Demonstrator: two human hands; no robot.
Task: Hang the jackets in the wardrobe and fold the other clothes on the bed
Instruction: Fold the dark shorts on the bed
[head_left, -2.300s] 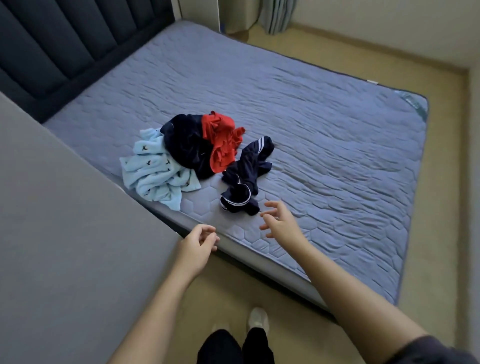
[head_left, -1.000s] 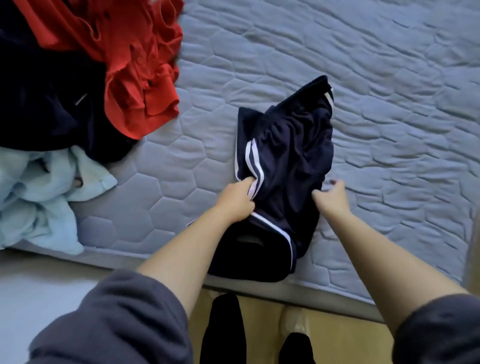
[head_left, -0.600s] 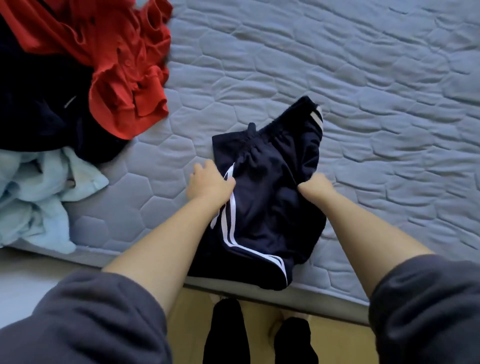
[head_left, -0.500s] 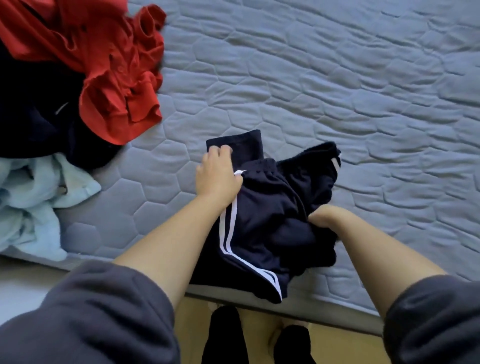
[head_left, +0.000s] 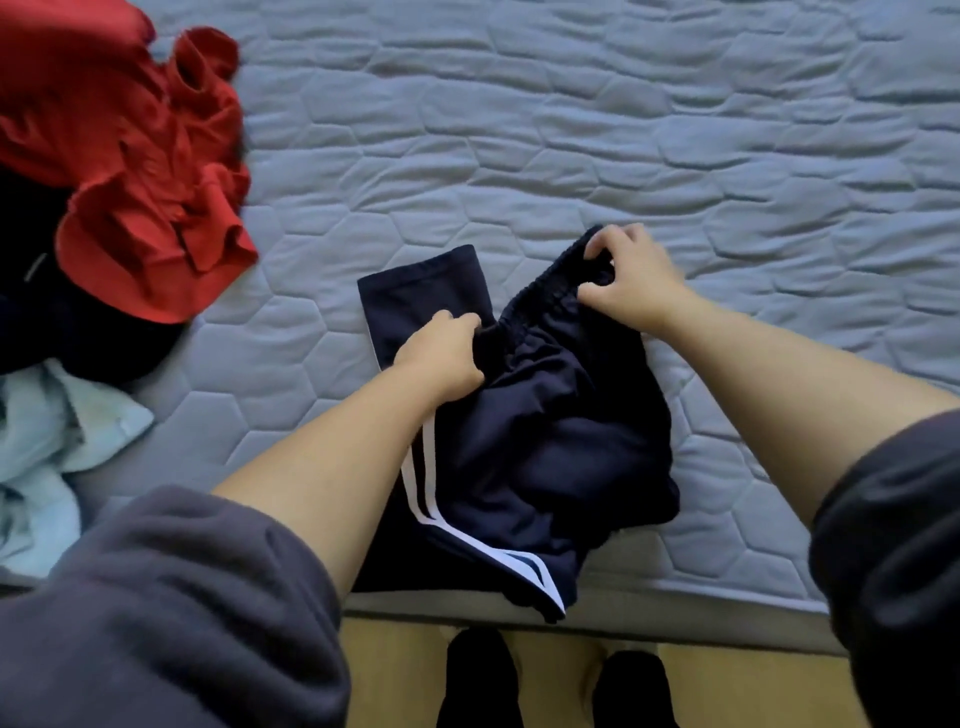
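Nearest me, the white-striped hem of the navy shorts (head_left: 519, 467) droops over the near edge of the bed (head_left: 727, 561), with the rest bunched up on the quilted cover. It looks like thin, slick sports fabric, so I'd guess feather-light, floppy and keen to slide around, with nothing to break. My left hand (head_left: 441, 353) has its fingers curled into the cloth around mid-waistband, and my right hand (head_left: 628, 275) is pinching the gathered elastic at its far corner. That band is the firmest bit, so I reckon one corner per hand is the hold for pulling it flat. Off left is a crumpled pile: a pale blue garment (head_left: 47, 457), a dark garment (head_left: 78, 338) and a red garment (head_left: 130, 171) on top. Beyond that it's just soft, wrinkly hexagon stitching.
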